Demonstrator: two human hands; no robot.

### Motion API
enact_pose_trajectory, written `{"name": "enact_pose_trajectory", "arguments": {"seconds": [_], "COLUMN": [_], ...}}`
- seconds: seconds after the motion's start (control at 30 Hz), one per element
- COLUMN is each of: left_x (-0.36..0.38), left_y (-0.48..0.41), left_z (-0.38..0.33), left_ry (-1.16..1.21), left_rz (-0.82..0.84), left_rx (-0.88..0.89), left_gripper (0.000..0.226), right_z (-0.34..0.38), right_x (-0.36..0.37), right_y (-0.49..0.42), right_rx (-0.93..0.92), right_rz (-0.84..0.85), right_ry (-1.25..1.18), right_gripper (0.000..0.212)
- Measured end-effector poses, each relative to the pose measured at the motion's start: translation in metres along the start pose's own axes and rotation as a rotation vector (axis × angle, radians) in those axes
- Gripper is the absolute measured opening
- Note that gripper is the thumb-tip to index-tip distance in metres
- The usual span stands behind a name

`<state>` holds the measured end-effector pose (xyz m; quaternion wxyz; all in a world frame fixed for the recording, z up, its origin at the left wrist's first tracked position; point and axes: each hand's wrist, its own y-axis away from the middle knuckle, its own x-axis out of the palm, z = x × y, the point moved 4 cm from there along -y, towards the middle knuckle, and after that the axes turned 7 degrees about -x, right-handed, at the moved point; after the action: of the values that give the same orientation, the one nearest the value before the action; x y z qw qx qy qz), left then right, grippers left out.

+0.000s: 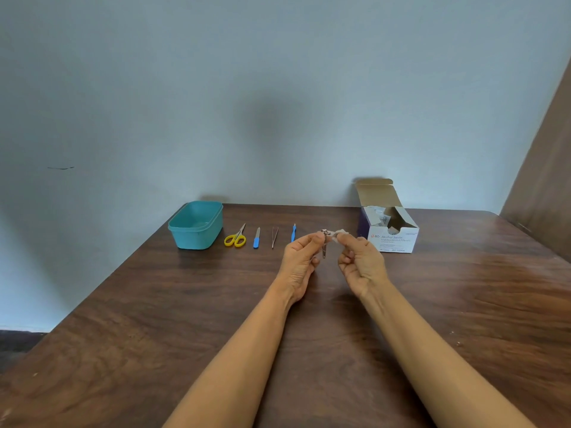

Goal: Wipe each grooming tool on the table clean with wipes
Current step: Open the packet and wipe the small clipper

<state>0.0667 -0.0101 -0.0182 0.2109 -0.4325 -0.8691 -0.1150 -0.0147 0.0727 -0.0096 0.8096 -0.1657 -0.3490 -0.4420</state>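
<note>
Pinching nail clipper (324, 245) in left hand (301, 262), wipe (340, 233) in right hand (361, 262)

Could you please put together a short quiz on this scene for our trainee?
1. True or false: the yellow scissors lie right beside the teal tub.
2. What does the right hand pinch? A a white wipe; B tweezers; C a blue file.
3. Name the tool that the left hand grips.
Key: 1 true; 2 A; 3 the nail clipper.
</note>
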Motion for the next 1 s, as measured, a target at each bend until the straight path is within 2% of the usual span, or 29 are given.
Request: {"name": "enact_pose_trajectory", "arguments": {"seconds": [0.1, 0.2, 0.37, 0.47, 0.53, 0.6, 0.77, 1.0], "left_x": [-0.003, -0.003, -0.004, -0.005, -0.006, -0.006, -0.006, -0.005], "left_y": [-0.002, -0.004, -0.007, -0.008, -0.008, -0.008, -0.006, -0.004], "left_z": [0.000, 0.001, 0.003, 0.004, 0.004, 0.004, 0.003, 0.001], "left_ry": [0.033, 0.032, 0.059, 0.063, 0.064, 0.067, 0.032, 0.021], "left_rz": [-0.041, -0.046, -0.040, -0.036, -0.043, -0.056, -0.075, -0.053], "left_rx": [0.013, 0.013, -0.002, -0.008, -0.018, -0.025, -0.036, -0.030], "left_gripper": [0.011, 0.015, 0.020, 0.021, 0.023, 0.014, 0.012, 0.023], "right_z": [-0.003, -0.008, -0.013, -0.008, -0.001, 0.007, 0.019, 0.026], "right_x": [-0.005, -0.005, -0.004, -0.006, -0.007, -0.007, -0.002, 0.007], "right_y": [0.004, 0.007, 0.011, 0.011, 0.011, 0.010, 0.014, 0.025], "right_rx": [-0.022, 0.050, 0.190, 0.165, 0.076, -0.054, -0.471, -0.802], "right_rz": [-0.033, -0.026, 0.061, 0.126, 0.168, 0.207, 0.323, 0.514], "right_ry": [0.122, 0.129, 0.133, 0.243, 0.371, 0.509, 0.953, 1.249], "right_gripper": [0.045, 0.037, 0.030, 0.033, 0.032, 0.031, 0.029, 0.020]}}
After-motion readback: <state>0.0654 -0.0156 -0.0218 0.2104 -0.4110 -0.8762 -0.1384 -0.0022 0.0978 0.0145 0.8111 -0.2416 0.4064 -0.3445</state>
